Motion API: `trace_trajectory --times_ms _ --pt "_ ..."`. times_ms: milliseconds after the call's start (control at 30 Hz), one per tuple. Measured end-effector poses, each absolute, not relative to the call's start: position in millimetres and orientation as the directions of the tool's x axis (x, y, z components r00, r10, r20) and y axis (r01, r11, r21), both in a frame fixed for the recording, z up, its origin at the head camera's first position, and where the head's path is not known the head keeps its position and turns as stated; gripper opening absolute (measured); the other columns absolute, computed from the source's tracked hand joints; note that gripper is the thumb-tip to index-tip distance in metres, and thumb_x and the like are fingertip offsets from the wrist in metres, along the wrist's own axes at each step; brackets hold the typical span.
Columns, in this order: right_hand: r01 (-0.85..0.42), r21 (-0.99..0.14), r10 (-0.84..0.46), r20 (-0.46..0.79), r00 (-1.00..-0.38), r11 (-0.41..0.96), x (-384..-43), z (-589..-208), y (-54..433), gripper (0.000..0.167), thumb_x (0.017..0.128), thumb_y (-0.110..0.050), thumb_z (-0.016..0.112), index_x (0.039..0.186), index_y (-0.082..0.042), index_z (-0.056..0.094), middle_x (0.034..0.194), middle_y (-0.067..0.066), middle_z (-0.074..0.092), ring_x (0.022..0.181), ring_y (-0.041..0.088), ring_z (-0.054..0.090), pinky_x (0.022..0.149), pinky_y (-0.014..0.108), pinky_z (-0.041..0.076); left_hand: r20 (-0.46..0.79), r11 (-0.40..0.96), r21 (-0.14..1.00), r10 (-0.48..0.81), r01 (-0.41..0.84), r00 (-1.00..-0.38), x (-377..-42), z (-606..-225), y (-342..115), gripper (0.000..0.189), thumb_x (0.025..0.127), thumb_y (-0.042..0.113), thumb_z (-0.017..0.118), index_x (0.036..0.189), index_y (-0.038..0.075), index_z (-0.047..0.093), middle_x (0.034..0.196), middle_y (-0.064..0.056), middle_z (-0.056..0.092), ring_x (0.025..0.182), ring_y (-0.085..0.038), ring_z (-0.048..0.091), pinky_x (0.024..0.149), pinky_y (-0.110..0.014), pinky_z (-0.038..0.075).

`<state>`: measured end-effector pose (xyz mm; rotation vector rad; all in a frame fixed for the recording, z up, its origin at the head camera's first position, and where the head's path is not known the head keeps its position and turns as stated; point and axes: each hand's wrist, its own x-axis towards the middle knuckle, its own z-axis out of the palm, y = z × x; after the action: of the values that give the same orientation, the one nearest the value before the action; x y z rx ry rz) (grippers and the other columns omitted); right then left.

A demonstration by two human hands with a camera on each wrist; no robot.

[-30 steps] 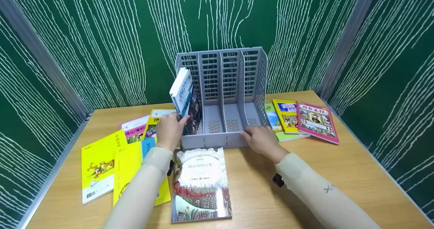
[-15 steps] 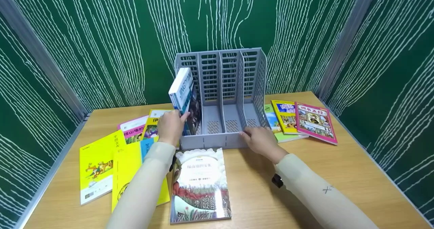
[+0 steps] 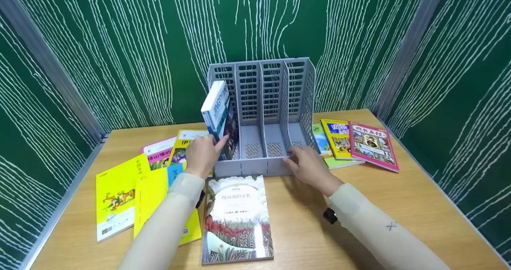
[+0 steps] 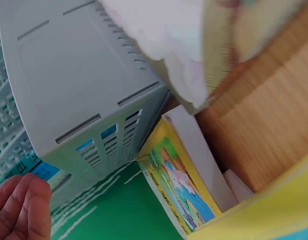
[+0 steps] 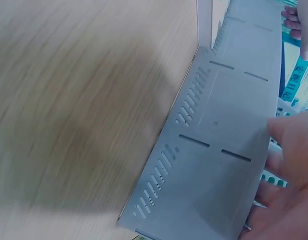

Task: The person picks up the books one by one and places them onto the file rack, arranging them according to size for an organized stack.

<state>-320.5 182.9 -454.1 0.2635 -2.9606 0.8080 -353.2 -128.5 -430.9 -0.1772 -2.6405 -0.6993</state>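
Observation:
A grey file rack [image 3: 274,140] with upright dividers stands at the middle of the table. Several thick books, the nearest a white and teal book [image 3: 216,106], stand slightly tilted in its leftmost compartment. My left hand [image 3: 202,152] is at the lower spine, thumb against the cover and fingers on the far side, partly hidden. In the left wrist view only curled fingertips [image 4: 29,205] show, beside the rack's side. My right hand [image 3: 309,164] grips the rack's low front wall near its right end, with the thumb outside. The right wrist view shows this thumb [image 5: 281,131] at the wall's edge.
A picture book [image 3: 237,222] lies flat before the rack. To the left, several yellow and pink books overlap, among them a tiger-cover book [image 3: 115,198]. On the right lie a pink book [image 3: 373,144], a yellow book [image 3: 336,134] and a green book [image 3: 339,163]. Green walls enclose the table.
My left thumb has slid rightward from the spine further onto the book's cover, and the book stands slightly further right in the view. My right hand keeps its place on the front wall.

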Motion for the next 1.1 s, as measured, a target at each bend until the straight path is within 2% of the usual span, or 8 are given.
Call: trace_trajectory --times_ms 100,167,300,367,567,733,967,1100 --pt "-0.262 -0.474 -0.178 0.216 -0.960 0.841 -310.5 -450.6 180.3 0.037 0.105 -0.028 0.074 0.135 -0.006 0.069 0.140 0.018 0.065 0.134 0.040 0.058 0.118 0.060 0.049 0.448 0.862 0.400 0.113 0.312 -0.887 -346.8 -434.9 -129.1 0.045 0.110 0.042 0.065 0.104 0.000 0.080 0.072 -0.011 0.071 0.059 -0.021 0.061 0.055 -0.026 0.040" --pt "-0.330 -0.432 -0.219 0.287 -0.933 0.840 -303.8 -447.8 176.3 0.034 0.102 -0.025 0.077 0.130 -0.006 0.071 0.135 0.017 0.065 0.130 0.038 0.060 0.115 0.058 0.051 0.467 0.847 0.358 0.201 0.392 -0.861 -344.2 -437.1 -130.8 0.038 0.110 0.036 0.065 0.101 0.002 0.079 0.079 -0.012 0.074 0.065 -0.022 0.063 0.058 -0.028 0.046" --pt "-0.452 -0.374 -0.328 0.351 -0.877 0.810 -293.4 -445.9 165.3 0.033 0.098 -0.022 0.082 0.124 -0.004 0.074 0.126 0.014 0.069 0.121 0.034 0.064 0.108 0.053 0.057 0.459 0.798 0.299 0.361 0.524 -0.812 -341.9 -441.5 -134.9 0.025 0.109 0.027 0.068 0.102 0.005 0.078 0.093 -0.011 0.078 0.079 -0.026 0.069 0.073 -0.037 0.062" --pt "-0.505 -0.362 -0.386 0.352 -0.853 0.784 -289.2 -447.7 160.3 0.033 0.097 -0.022 0.083 0.123 -0.004 0.074 0.122 0.013 0.072 0.117 0.034 0.066 0.105 0.052 0.058 0.433 0.779 0.287 0.414 0.558 -0.801 -341.0 -444.2 -135.7 0.023 0.108 0.026 0.069 0.107 0.006 0.079 0.102 -0.011 0.079 0.087 -0.027 0.073 0.081 -0.041 0.066" --pt "-0.611 -0.321 -0.526 0.317 -0.789 0.724 -278.9 -457.8 148.4 0.038 0.094 -0.024 0.085 0.122 -0.001 0.075 0.121 0.016 0.076 0.114 0.036 0.070 0.101 0.054 0.060 0.347 0.769 0.273 0.482 0.578 -0.805 -337.6 -453.4 -134.8 0.026 0.108 0.030 0.068 0.114 0.006 0.077 0.108 -0.012 0.079 0.093 -0.029 0.076 0.087 -0.045 0.066" --pt "-0.642 -0.324 -0.607 0.216 -0.765 0.695 -272.1 -464.2 140.2 0.048 0.095 -0.031 0.085 0.131 -0.002 0.073 0.134 0.019 0.074 0.126 0.039 0.069 0.111 0.057 0.056 0.261 0.777 0.271 0.510 0.569 -0.820 -335.6 -458.4 -132.8 0.029 0.109 0.029 0.068 0.124 0.005 0.076 0.114 -0.012 0.079 0.101 -0.030 0.076 0.097 -0.047 0.065" --pt "-0.703 -0.293 -0.714 0.088 -0.694 0.647 -271.1 -471.0 130.8 0.059 0.092 -0.036 0.086 0.138 -0.003 0.070 0.146 0.020 0.068 0.133 0.038 0.068 0.116 0.054 0.054 0.223 0.779 0.241 0.536 0.578 -0.815 -338.5 -458.5 -128.8 0.020 0.111 0.022 0.065 0.114 0.006 0.078 0.100 -0.011 0.081 0.085 -0.026 0.074 0.081 -0.042 0.065" --pt "-0.693 -0.302 -0.717 0.044 -0.696 0.654 -273.5 -472.3 126.2 0.062 0.092 -0.038 0.087 0.141 -0.004 0.069 0.150 0.020 0.066 0.134 0.038 0.068 0.116 0.052 0.054 0.223 0.778 0.233 0.541 0.584 -0.811 -342.7 -454.5 -125.3 0.023 0.110 0.022 0.066 0.119 0.006 0.080 0.104 -0.012 0.082 0.089 -0.028 0.076 0.084 -0.042 0.066"
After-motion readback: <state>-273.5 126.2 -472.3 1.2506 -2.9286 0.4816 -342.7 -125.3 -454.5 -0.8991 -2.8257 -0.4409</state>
